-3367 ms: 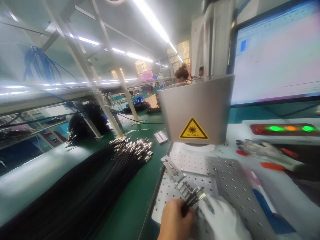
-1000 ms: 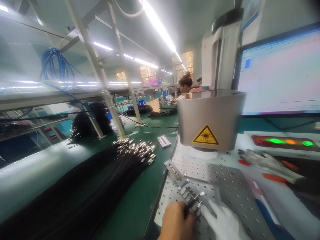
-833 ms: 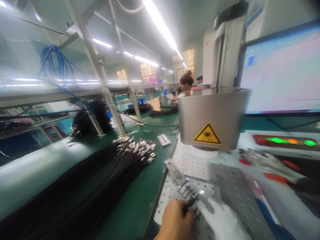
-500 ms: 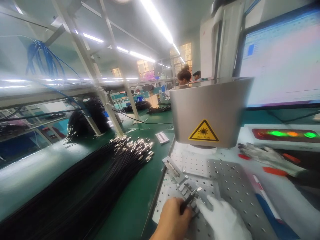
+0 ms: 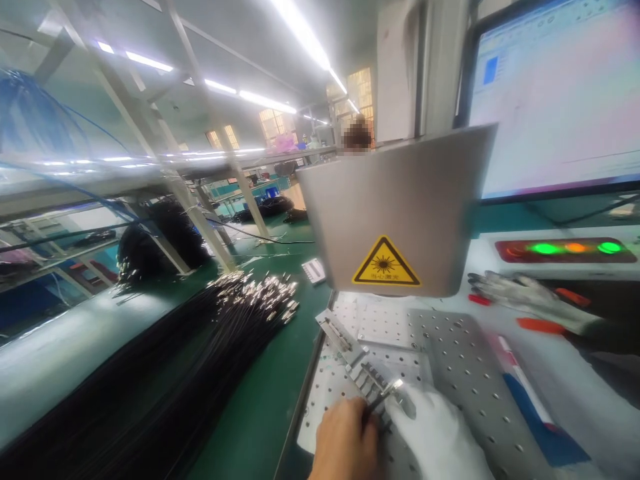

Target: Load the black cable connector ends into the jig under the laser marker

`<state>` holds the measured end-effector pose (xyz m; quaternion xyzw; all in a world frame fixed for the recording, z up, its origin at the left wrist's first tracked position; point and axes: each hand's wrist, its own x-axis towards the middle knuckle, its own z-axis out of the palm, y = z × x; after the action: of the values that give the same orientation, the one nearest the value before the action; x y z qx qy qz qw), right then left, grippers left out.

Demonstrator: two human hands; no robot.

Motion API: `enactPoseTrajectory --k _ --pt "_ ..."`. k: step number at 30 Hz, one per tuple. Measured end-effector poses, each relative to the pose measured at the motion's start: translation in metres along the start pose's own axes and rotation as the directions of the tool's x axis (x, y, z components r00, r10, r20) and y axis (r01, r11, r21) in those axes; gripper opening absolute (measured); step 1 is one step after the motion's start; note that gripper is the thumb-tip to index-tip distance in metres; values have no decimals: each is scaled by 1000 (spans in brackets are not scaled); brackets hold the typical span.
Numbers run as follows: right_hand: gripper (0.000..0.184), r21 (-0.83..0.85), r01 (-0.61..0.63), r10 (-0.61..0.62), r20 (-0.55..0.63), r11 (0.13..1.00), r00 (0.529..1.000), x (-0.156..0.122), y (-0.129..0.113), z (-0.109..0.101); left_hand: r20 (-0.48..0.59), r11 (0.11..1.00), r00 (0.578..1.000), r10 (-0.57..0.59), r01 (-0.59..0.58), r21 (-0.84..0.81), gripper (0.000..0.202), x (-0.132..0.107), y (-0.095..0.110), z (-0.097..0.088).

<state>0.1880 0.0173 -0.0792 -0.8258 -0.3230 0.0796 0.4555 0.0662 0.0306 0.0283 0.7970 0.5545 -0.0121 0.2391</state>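
My left hand (image 5: pixel 345 437), bare, is closed around a black cable (image 5: pixel 376 402) that ends in a silver metal connector (image 5: pixel 394 386). In a white glove, my right hand (image 5: pixel 437 430) has its fingertips at that connector and appears to pinch it. Both hands are over a slotted metal fixture (image 5: pixel 367 375), with the connector at its near end; my fingers hide part of the contact. The fixture stands on a perforated metal plate (image 5: pixel 330 408).
A metal housing (image 5: pixel 395 200) with a laser warning sign (image 5: pixel 385 263) rises behind the plate. Black cables with metal ends (image 5: pixel 220 373) lie at left. At right are a marker pen (image 5: pixel 525 383), a used glove (image 5: pixel 520 293), a light panel (image 5: pixel 565 249) and a monitor (image 5: pixel 555 100). A person is in the background.
The view has shifted slightly, so the scene sits further left and the housing looks larger. My gloved fingers have drawn closer together at the connector; my left hand keeps hold of the cable.
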Motion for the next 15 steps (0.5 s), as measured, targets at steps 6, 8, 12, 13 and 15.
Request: enactPoseTrajectory --k 6,8,12,13,15 --pt "42 -72 34 -34 6 997 999 3 -4 -7 -40 1000 999 -17 17 -15 28 -5 7 0" --pt "46 -87 105 -108 -28 991 994 3 -6 -9 -74 999 997 9 -12 -46 26 -4 5 0" --pt "55 -189 46 -43 19 981 999 4 -12 -15 -54 964 996 78 -89 -251 20 -3 -2 -6" --pt "56 -214 28 -17 56 976 998 5 -14 -18 -34 953 997 76 -83 -292 22 -3 -3 -8" --pt "57 -265 24 19 158 964 987 8 -21 -27 -24 943 997 68 -72 -324 26 -4 -4 -12"
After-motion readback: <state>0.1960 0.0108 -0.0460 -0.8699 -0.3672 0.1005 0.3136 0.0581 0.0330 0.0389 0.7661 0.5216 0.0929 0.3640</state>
